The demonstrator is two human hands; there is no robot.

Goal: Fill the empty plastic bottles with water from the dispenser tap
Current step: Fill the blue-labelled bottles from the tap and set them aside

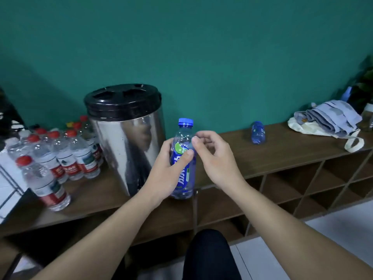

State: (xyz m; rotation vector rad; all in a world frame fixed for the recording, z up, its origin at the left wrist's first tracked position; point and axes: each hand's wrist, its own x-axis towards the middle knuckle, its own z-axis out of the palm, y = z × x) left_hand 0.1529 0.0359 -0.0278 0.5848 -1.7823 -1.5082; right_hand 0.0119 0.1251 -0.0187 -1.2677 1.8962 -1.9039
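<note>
At the far left of the surface stands a cluster of small clear bottles with red caps; I count about nine, though the ones at the back overlap and I cannot be sure. Just right of them is one steel dispenser with a black lid; its tap is not in view from here. My left hand grips the blue bottle around its labelled middle, fingers curled round it, holding it upright just beside the dispenser with its blue cap on. My right hand is at the bottle's shoulder, thumb and forefinger loosely curled and touching the plastic just under the cap, not clamped on it. The bottle looks empty, so I judge it light and thin-walled, easy to dent; the label band is the firmest place to hold. Further right, one more blue bottle lies on its side, and beyond it one heap of grey cloth on a pale bag.
</note>
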